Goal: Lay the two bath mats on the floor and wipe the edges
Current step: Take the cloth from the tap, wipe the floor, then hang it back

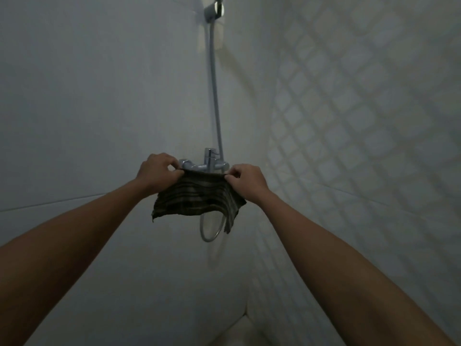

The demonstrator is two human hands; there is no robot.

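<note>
Dim tiled shower corner: plain wall (87, 108) fills the left of frame, diamond-pattern tile wall (361, 108) the right, seam running down just right of centre. Chrome mixer tap (208, 162) sits at frame centre, hose (215, 96) climbing to a bracket (214, 10) at top centre and looping below the tap.

Key relation: cloth (199, 201) hangs between both hands, directly in front of the tap and covering its lower part. Top edge is stretched roughly level, left to right across the frame, so the long axis is horizontal; the body drapes down from there. Whether the top edge touches the tap body or just sits in front of it, can't tell.

Left hand (158, 172) pinches the top-left corner, fingers curled over the hem. Right hand (245, 181) pinches the top-right corner the same way. Both arms are extended about equally, neither clearly nearer; the left sits slightly higher in frame.

Cloth look: dark, olive-brown with faint lighter stripes/check, thin and limp. Lower edge sags unevenly, with the left corner flaring out and a folded flap hanging lower on the right. Lighting is too low for finer texture.

No bath mats or floor edges in view; only a pale strip at bottom centre. My read: this is the wiping cloth being handled at the tap, mats elsewhere.
</note>
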